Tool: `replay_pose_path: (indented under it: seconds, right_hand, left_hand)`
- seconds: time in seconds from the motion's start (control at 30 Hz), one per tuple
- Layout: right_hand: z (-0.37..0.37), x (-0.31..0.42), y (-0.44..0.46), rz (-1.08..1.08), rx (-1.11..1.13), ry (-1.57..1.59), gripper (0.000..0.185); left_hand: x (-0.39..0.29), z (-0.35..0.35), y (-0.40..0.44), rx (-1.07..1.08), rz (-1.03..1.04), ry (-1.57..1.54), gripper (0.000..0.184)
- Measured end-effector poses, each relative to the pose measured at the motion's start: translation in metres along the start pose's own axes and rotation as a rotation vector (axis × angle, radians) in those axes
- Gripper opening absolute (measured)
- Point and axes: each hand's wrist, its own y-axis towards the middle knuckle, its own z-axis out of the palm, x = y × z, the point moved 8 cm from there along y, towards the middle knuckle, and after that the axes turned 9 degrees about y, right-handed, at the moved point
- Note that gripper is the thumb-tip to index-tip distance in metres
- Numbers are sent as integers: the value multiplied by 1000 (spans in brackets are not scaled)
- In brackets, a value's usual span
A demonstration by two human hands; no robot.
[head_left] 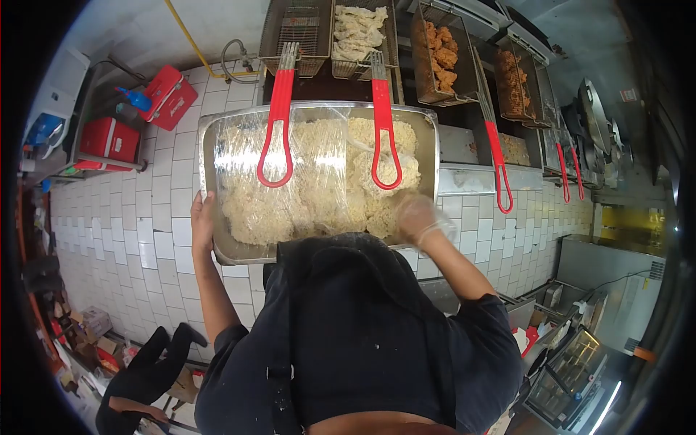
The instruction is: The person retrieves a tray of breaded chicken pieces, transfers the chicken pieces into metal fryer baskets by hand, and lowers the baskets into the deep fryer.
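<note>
A large metal tray (209, 145) holds pale, breaded pieces (254, 217), with clear plastic film (312, 156) over its left and middle part. My left hand (204, 221) grips the tray's left rim, fingers wrapped round the edge. Over the breaded pieces at the tray's right front is my right hand (419, 221), in a clear, loose glove and smeared by motion; its fingers cannot be made out. Two red basket handles (276, 145) (384, 138) reach over the tray from behind.
Behind the tray stand an empty wire basket (299, 32) and one with pale coated pieces (358, 32). Baskets of browned pieces (441, 58) (511, 76) hang to the right. Red coolers (170, 98) stand at left. Another person (156, 370) is at lower left.
</note>
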Motion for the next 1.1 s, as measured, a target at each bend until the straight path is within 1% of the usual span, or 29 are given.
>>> replay_pose_path:
  seconds: [0.03,0.07,0.1,0.13,0.17,0.23,0.27,0.33,0.37,0.43,0.47,0.5,0.53,0.6,0.67,0.7,0.77,0.8,0.83,0.9,0.93,1.0,1.03,1.1]
  right_hand:
    - [22,1,-1,3,8,-5,25]
    - [33,-2,2,-5,-241,2,25]
    - [13,2,-3,-21,-492,11,24]
    - [6,-6,-6,-7,-488,299,26]
    - [7,-10,-2,-5,-480,306,26]
    - [29,-7,8,-164,-173,112,27]
    - [27,-13,6,-160,-179,113,27]
    - [20,-5,-7,-275,-21,133,31]
    - [4,-7,-14,-278,-18,132,31]
    - [-57,0,-29,-396,-85,462,42]
    - [-70,-1,-27,-398,-83,465,42]
    - [-90,0,-23,-454,-171,498,46]
    - [-106,0,-16,-506,-263,534,51]
    - [-89,-21,39,-280,-346,278,53]
    - [-70,-28,87,-197,30,129,73]
    - [-80,-20,88,-199,19,125,73]
    - [-86,-9,84,-172,135,-116,85]
    - [-70,-11,85,-174,133,-116,85]
    - [-53,-6,85,-337,-34,-175,83]
    - [-46,8,61,-453,-174,-217,72]
    - [-44,13,43,-411,-146,-205,64]
    - [-31,12,23,-435,-400,-125,52]
    - [-31,16,16,-454,-396,-141,52]
    - [-14,4,14,-235,-189,47,54]
  left_hand:
    - [0,-1,-1,12,-6,8,34]
    - [1,0,-1,20,-11,10,38]
    - [3,0,0,14,-16,-1,38]
    - [4,-2,0,12,-23,17,35]
    - [4,-4,-1,16,-32,42,33]
    - [3,-2,-3,15,-31,33,33]
    - [0,-1,-1,6,-23,14,34]
    - [-2,0,-1,6,-30,13,34]
    - [-1,0,-2,3,-39,8,34]
    - [0,-1,-2,3,-41,19,34]
    - [-1,-1,-2,8,-39,33,34]
    - [0,-1,-3,8,-41,38,34]
    - [-3,0,-3,15,2,65,34]
    - [-5,3,-3,28,53,93,34]
    - [-5,4,-3,51,54,64,33]
    - [-8,5,-3,48,66,63,33]
    - [-10,5,-5,16,47,61,31]
    - [-10,5,-4,29,62,60,29]
    - [-9,4,-5,28,62,59,29]
    - [-8,3,-5,28,76,66,28]
    - [-9,3,-4,12,84,48,28]
    - [-8,3,-5,-12,82,14,27]
    - [-8,1,-5,-31,80,0,27]
    - [-10,0,-2,0,107,99,27]
